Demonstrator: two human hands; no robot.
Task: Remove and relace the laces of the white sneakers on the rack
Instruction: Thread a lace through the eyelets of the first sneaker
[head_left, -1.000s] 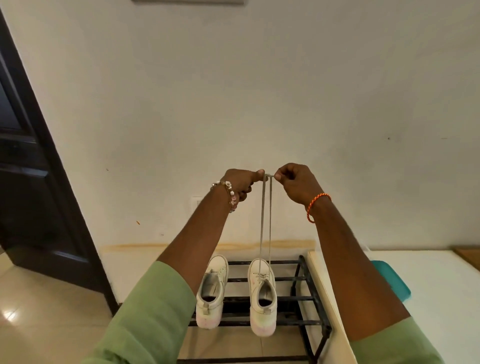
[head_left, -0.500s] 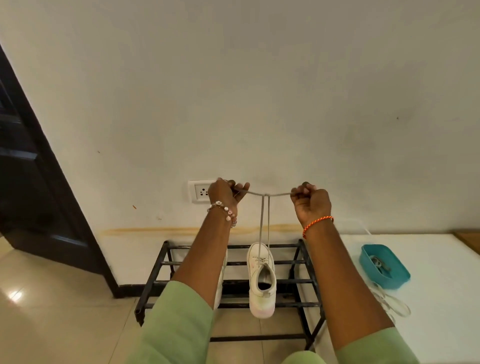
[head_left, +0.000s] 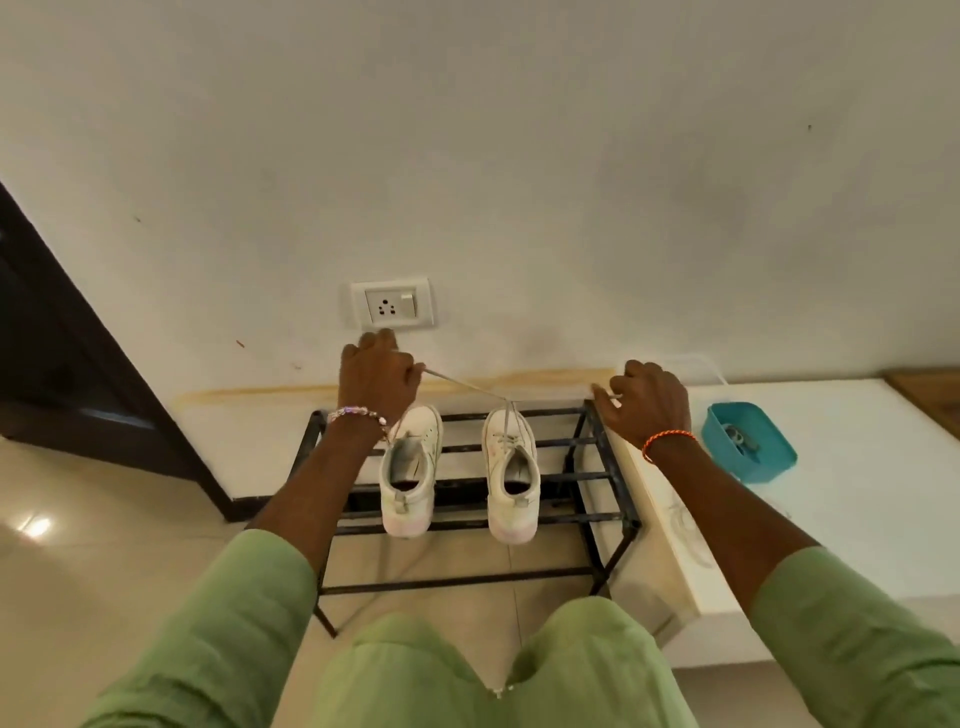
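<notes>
Two white sneakers stand side by side on a black metal rack (head_left: 605, 475), heels toward me. The left sneaker (head_left: 408, 470) shows no lace in its eyelets. The right sneaker (head_left: 511, 473) has a grey lace (head_left: 467, 386) through its lowest eyelets. My left hand (head_left: 376, 382) is closed on one end of that lace, above the left sneaker. My right hand (head_left: 649, 405) pinches the other end, over the rack's right edge. Both ends stretch sideways from the right sneaker's toe.
A white low counter (head_left: 841, 499) adjoins the rack on the right, with a blue tray (head_left: 748, 449) holding small items and a loose white lace (head_left: 685, 530) near its edge. A wall socket (head_left: 390, 304) sits above my left hand. A dark door frame (head_left: 78, 374) stands at the left.
My hands have dropped from high above the shoe and spread apart, so the lace ends now run sideways instead of hanging straight up. The view has tilted down.
</notes>
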